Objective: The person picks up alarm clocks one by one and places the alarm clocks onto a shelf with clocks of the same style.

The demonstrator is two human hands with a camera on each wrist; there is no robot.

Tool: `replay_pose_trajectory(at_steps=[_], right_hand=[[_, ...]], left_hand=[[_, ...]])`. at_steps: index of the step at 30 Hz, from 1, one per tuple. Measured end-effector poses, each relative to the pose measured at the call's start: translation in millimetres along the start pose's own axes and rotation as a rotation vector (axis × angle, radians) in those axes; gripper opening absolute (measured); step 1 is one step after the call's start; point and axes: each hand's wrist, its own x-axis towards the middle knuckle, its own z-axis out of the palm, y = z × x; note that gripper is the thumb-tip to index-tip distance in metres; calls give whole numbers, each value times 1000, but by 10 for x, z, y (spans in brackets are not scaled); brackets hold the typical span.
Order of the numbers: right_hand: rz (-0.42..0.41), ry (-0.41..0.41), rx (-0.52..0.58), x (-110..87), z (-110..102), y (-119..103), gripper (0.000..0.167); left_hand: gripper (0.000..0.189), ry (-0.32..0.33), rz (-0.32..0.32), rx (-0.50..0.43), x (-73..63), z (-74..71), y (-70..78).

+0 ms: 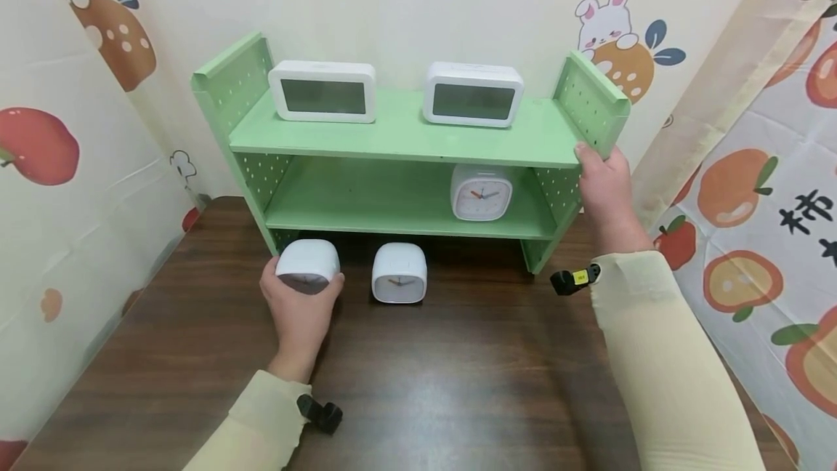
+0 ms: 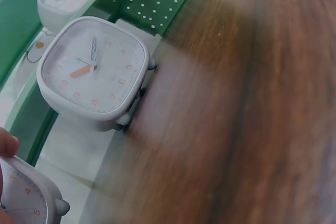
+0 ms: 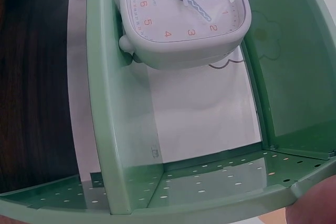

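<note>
1. White fabric backdrop (image 1: 392, 20), printed with fruit and a rabbit, spanning from 9 o'clock over 12 to 3 o'clock.
2. Dark brown wood-grain tabletop (image 1: 458, 376), filling the view around 6 o'clock.
3. Pale green two-tier shelf unit (image 1: 392, 191) with dotted side panels, standing on the tabletop toward 12 o'clock.
4. Two cream sleeves (image 1: 667, 362), reaching in from 7 o'clock and 5 o'clock.
5. Right hand (image 1: 608, 191), at 3 o'clock: its thumb and fingers are closed over the front edge of the shelf unit's right side panel.
6. Left hand (image 1: 301, 315), at 8 o'clock: thumb and fingers are curved around the sides of a white rounded-square analogue clock (image 1: 308, 259), gripping it just before the shelf unit's left leg. Whether that clock touches the tabletop is unclear.
7. Two white rectangular digital clocks with grey-green displays, upright on the top tier: one (image 1: 325, 97) at 11 o'clock, the other (image 1: 474, 102) at 1 o'clock.
8. Two more white rounded-square analogue clocks, both upright: one (image 1: 482, 198) on the lower tier at 3 o'clock, near centre; another (image 1: 399, 262) on the tabletop at 6 o'clock, near the gripped one.
9. Two small black wrist cameras (image 1: 320, 414), one at each cuff.
</note>
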Motion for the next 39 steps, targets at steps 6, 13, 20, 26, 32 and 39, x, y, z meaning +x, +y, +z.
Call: replay_pose_trajectory(at_steps=[6,13,20,26,32,39], right_hand=[[-14,-12,46,-13,2,-12,51],[-18,-12,58,-6,3,-10,50],[-1,18,47,2,-6,-2,51],[-5,0,47,-3,3,-6,51],[-14,-8,54,-8,-7,0,50],[-6,-30,48,-21,-17,-15,49]], left_hand=[[107,5,18,-8,-10,-32,80],[106,19,42,-15,-34,-70,196],[107,10,48,-31,-56,-114,386],[106,11,58,-39,-48,-141,528],[107,-9,73,-38,3,-140,681],[107,-27,127,-8,164,-139,809]])
